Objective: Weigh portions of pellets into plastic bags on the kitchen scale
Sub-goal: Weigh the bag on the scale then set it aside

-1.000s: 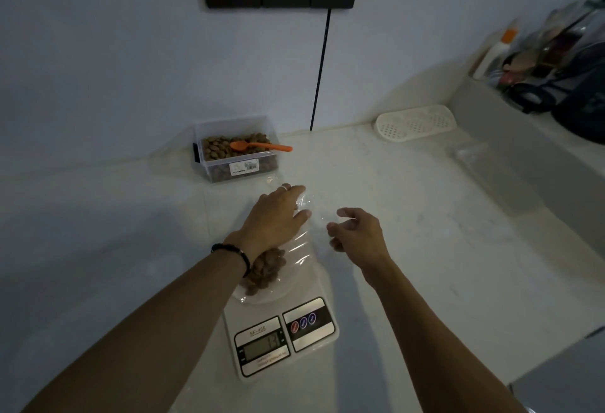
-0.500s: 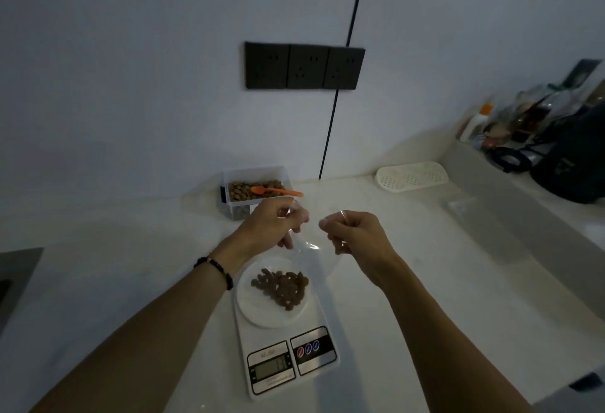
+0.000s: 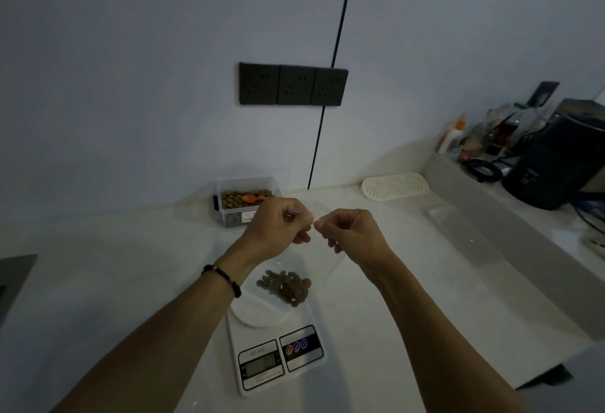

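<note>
The bag hangs just below my two hands, its clear plastic hard to trace, with a heap of brown pellets in its bottom resting on the round plate of the scale, which sits straight under my wrists and toward me. My left hand pinches the bag's top edge between thumb and curled fingers, knuckles up, back of the hand facing me. My right hand does the same just beside it, its fingertips nearly touching those of the left, so both hands are clenched on the bag's mouth at about the same height. Both forearms reach forward from the lower corners and meet in a narrow V over the scale; a dark bead bracelet circles my left wrist. Just beyond my left hand stands the clear tub of pellets against the wall, an orange scoop lying on top of them. Further off, beyond and to the right of my right hand, a white perforated tray lies on the counter. The scale's display is too dim to read.
</note>
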A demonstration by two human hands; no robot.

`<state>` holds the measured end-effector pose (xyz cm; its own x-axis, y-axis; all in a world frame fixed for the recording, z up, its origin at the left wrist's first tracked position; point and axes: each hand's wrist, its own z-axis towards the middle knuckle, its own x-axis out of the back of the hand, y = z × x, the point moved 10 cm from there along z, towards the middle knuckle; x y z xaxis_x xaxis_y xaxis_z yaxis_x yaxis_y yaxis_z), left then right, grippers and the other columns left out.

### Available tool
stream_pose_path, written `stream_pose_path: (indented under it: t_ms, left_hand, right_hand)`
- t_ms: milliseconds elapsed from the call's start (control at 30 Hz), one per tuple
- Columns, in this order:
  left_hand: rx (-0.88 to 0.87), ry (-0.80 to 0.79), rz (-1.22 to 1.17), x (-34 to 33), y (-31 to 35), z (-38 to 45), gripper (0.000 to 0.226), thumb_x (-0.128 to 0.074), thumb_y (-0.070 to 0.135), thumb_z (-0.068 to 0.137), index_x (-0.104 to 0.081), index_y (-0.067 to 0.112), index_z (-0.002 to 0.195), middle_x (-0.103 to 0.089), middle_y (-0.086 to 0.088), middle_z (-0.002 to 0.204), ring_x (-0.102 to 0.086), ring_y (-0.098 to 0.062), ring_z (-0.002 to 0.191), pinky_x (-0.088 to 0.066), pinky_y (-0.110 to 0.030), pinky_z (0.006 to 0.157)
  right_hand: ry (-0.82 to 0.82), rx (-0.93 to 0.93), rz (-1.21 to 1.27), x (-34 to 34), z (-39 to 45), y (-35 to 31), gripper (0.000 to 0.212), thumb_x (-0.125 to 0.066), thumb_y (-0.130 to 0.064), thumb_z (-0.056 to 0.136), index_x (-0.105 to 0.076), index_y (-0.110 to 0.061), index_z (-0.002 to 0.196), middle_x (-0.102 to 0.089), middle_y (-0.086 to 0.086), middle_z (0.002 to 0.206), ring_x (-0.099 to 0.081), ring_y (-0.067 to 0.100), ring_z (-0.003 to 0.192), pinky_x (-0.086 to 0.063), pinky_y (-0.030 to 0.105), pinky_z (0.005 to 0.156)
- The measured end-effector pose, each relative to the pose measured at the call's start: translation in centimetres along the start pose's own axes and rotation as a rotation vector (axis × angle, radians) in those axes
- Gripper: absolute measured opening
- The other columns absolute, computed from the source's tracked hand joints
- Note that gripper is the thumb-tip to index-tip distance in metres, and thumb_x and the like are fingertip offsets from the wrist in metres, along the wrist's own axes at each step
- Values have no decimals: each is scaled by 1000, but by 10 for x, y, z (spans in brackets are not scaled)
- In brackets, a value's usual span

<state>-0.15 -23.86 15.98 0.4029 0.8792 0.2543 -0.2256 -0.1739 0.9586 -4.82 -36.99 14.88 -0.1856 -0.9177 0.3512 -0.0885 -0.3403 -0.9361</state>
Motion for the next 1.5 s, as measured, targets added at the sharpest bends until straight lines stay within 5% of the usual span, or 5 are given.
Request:
stream_pose_path:
  t_ms: [233,500,867,1133,1500]
  left_hand:
    - [85,5,-141,0,-8,1,5,-67,10,88,-69,13,85,-68,-11,75,-70,-25,65,-60,-35,65]
    - [73,96,-65,-6,-6,9,15,-68,10,88,-66,19,75,-66,-11,68,-66,-17,54,-56,-25,55]
    - [101,105,-95,-5,-22,23,25,-54,17,97,-67,4,80,-68,-11,67,-70,-25,61,-56,-27,58]
    - [82,53,-166,-9,-17,32,22,-59,17,95,-69,4,81,-68,-13,71,-70,-28,64,-59,-32,62]
    - [-19,83,-85,-1,-12,47,16,-60,8,93,-68,10,78,-67,-10,70,-68,-15,58,-54,-21,57]
  right_hand:
    - [9,-15,115,15,-7,11,14,-67,-15,87,-73,-5,80,-65,8,70,-58,15,62,-52,25,62]
    - [-36,-37,185,20,-6,14,19,-59,-14,93,-75,-8,86,-69,9,77,-60,17,66,-54,29,66]
    - [125,-75,178,40,8,27,17,-62,-13,90,-75,-12,80,-69,8,73,-59,15,62,-54,29,65]
    - [71,32,-130,32,27,-1,9,-67,-16,87,-75,-11,86,-72,-1,84,-61,0,62,-46,15,59]
    - [34,59,-170,19,40,-9,14,-67,-18,88,-73,-8,81,-70,7,76,-56,7,57,-50,20,57]
